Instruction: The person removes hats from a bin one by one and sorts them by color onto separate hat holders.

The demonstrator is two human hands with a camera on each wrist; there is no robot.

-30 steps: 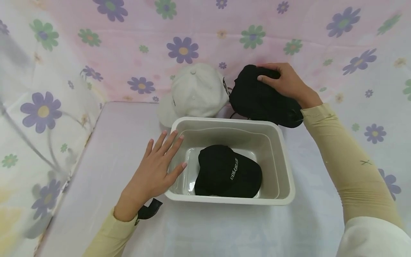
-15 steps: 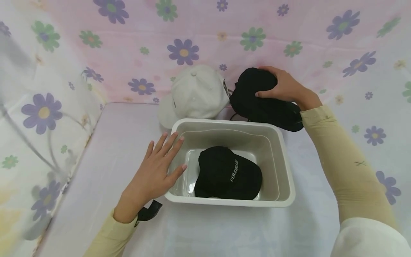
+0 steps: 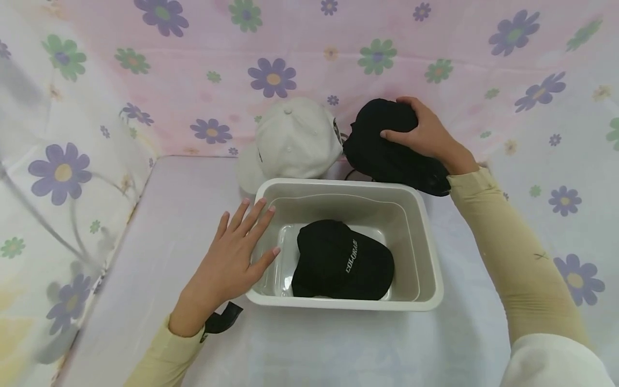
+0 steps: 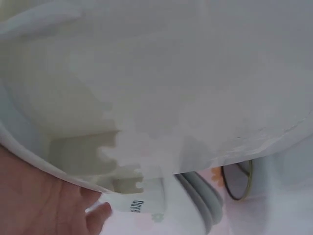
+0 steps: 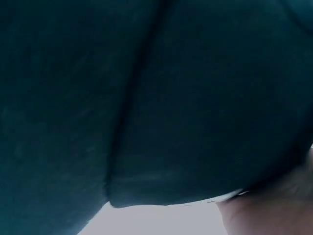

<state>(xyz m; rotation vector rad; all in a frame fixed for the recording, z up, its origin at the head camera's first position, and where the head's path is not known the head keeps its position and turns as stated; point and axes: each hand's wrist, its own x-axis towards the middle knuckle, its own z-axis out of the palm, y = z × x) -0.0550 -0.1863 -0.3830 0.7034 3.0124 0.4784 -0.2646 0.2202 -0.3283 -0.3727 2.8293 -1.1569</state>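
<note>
My right hand (image 3: 430,133) holds a black cap (image 3: 382,148) behind the basin's right half, thumb in front and fingers over the far side, partly hidden. Dark fabric of this cap (image 5: 186,107) fills most of the right wrist view. Fingers spread, my left hand (image 3: 229,260) rests at the left rim of a light grey plastic basin (image 3: 345,305). Inside the basin lies another black cap (image 3: 324,258) with white lettering, its brim pointing right. In the left wrist view, the basin wall (image 4: 171,88) takes up most of the picture, with the hand (image 4: 39,196) at lower left.
A white cap (image 3: 297,137) stands behind the basin's left half, close beside the held cap. Behind them rises a flowered cloth wall (image 3: 309,43). The pale cloth surface (image 3: 193,188) extends left and in front of the basin.
The right hand has shifted slightly down and left on the black cap, its thumb now lower on the fabric. The left hand and the basin stay put.
</note>
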